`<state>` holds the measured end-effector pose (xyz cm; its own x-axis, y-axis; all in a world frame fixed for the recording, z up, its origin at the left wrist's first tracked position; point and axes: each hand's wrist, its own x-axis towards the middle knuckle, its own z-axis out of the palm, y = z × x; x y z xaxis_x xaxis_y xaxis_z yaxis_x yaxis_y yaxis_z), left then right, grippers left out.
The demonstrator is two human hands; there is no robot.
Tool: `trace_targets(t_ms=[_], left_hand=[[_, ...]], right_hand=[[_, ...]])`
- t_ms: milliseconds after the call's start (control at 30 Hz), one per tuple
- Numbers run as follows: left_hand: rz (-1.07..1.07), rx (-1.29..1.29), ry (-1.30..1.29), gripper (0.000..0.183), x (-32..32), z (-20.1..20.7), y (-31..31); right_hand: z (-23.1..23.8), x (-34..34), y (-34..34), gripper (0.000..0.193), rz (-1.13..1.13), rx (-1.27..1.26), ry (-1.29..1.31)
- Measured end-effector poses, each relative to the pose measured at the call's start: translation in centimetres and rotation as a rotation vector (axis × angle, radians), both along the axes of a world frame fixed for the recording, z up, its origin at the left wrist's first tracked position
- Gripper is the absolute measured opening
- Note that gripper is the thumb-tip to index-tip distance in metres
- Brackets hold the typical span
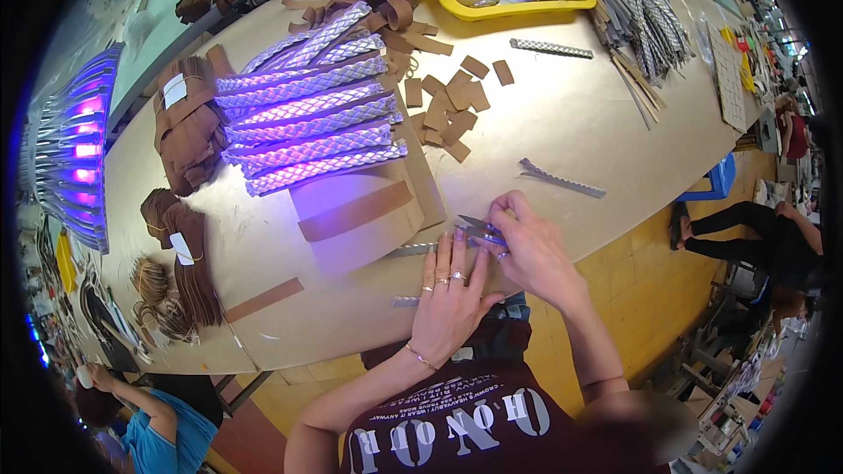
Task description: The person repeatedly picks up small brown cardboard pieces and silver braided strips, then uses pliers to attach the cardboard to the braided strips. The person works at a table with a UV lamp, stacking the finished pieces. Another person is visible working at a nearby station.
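My left hand (450,291) lies flat near the table's front edge, fingers stretched over a narrow grey braided strip (413,249) and pressing on it. The strip's left end shows past the fingers; the rest is partly hidden. Closed around a pair of scissors (475,226), my right hand (537,250) is just right of the left fingertips. The blades point left, close to those fingertips and the strip. A short braided piece (406,302) sticks out left of my left hand. Further right lies another braided strip (566,181), split at one end.
Silvery braided straps (312,114) are piled on brown sheets at left, lit purple by a lamp (83,149). Small brown pieces (457,101) lie behind. A yellow tray (527,10) and braided bundles (650,17) stand at the back. Brown strip bundles (189,254) lie left.
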<state>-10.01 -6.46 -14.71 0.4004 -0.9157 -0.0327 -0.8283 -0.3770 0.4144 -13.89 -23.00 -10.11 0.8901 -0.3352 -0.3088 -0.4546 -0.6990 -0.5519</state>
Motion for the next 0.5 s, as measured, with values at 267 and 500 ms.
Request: trace_targets(t_ms=[267, 500], left_hand=[[-0.007, 0.018, -0.003, 0.071, 0.1, 0.1, 0.0], [0.009, -0.027, 0.072, 0.070, 0.3, 0.5, -0.2]], right_hand=[[-0.4, -0.4, 0.0, 0.018, -0.323, 0.049, -0.167], [1.2, -2.6, -1.9, 0.021, -0.479, -0.249, 0.142]])
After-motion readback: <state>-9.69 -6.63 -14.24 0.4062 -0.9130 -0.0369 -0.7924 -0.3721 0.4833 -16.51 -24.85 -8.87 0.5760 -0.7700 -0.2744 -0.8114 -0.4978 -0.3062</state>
